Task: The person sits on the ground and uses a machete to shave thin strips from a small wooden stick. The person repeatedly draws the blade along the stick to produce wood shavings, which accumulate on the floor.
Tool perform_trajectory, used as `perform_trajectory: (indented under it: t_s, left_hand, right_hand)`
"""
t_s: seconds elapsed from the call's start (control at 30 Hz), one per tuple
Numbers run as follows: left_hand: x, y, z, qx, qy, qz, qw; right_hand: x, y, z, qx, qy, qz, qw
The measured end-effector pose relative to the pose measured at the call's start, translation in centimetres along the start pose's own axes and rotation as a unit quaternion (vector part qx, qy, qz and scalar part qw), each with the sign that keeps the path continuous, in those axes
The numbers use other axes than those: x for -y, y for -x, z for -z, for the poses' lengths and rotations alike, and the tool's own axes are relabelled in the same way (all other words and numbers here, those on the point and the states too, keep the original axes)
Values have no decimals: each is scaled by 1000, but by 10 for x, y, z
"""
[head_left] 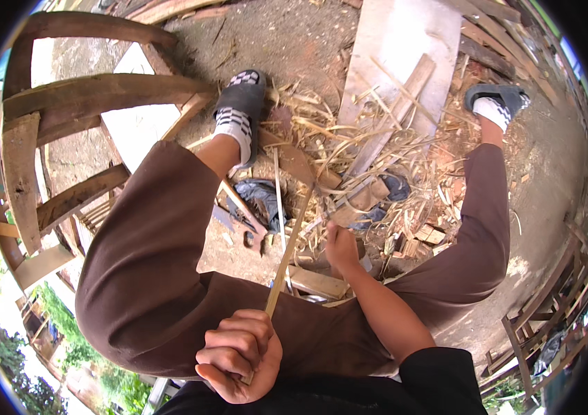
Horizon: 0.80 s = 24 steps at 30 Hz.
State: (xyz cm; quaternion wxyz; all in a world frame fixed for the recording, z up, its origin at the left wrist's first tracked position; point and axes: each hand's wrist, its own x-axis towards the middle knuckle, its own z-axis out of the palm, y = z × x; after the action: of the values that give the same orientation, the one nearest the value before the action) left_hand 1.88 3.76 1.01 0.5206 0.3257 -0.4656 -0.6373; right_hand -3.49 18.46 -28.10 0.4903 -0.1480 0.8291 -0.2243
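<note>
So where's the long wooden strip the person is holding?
In the head view, the wooden strip runs up from the left hand, low left of centre, passing left of the right hand.

- Wooden frame point(100, 92): left of the left leg point(148, 263).
- Shavings point(439, 173): on the ground point(273, 41), between the feet point(246, 104).
- Board point(408, 28): beyond the right hand point(342, 250), under a plank point(415, 79).
- Strip point(290, 250): running forward from the left hand point(242, 353).
- Handsaw point(255, 238): left of the strip.

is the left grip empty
No, the left grip is closed around a long, thin wooden strip that slants up and away over the lap.
</note>
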Motion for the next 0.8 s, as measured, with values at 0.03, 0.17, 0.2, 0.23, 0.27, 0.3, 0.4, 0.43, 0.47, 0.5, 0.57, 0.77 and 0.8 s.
perform_trajectory:
  t_s: [0.03,0.17,0.2,0.23,0.27,0.3,0.4,0.43,0.47,0.5,0.57,0.77,0.8]
  left_hand:
    - [2,-1,-2,-11,1,-16,1000]
    - [2,3,-2,25,6,30,999]
    - [1,2,0,37,11,33,999]
    - [2,2,0,38,27,27,999]
    - [2,7,2,30,38,28,998]
    - [2,6,1,35,50,26,998]
    - [4,10,4,21,87,18,996]
    - [6,12,5,23,88,11,996]
    - [6,13,5,23,86,2,996]
    - [8,15,7,22,84,-8,996]
    - [6,16,12,40,47,-23,998]
    - [-11,22,17,7,145,-9,989]
    - [-14,22,18,13,160,-18,987]
  right_hand:
    - [-5,-2,0,9,6,-1,1000]
    - [-11,1,10,33,1,87,996]
    - [-12,6,17,28,-3,129,991]
    - [-14,6,16,24,14,77,997]
    - [-20,2,8,21,30,23,999]
    - [-21,-9,1,9,36,-28,999]
    - [-20,-21,14,63,-48,-59,995]
    - [-22,-21,18,34,-58,-25,997]
    - [-23,-22,21,9,-64,11,998]
    - [-13,-16,28,28,-50,2,998]
    - [23,10,51,67,-15,-16,998]
    - [74,92,79,32,-110,105,988]
    - [77,105,84,26,-101,157,982]
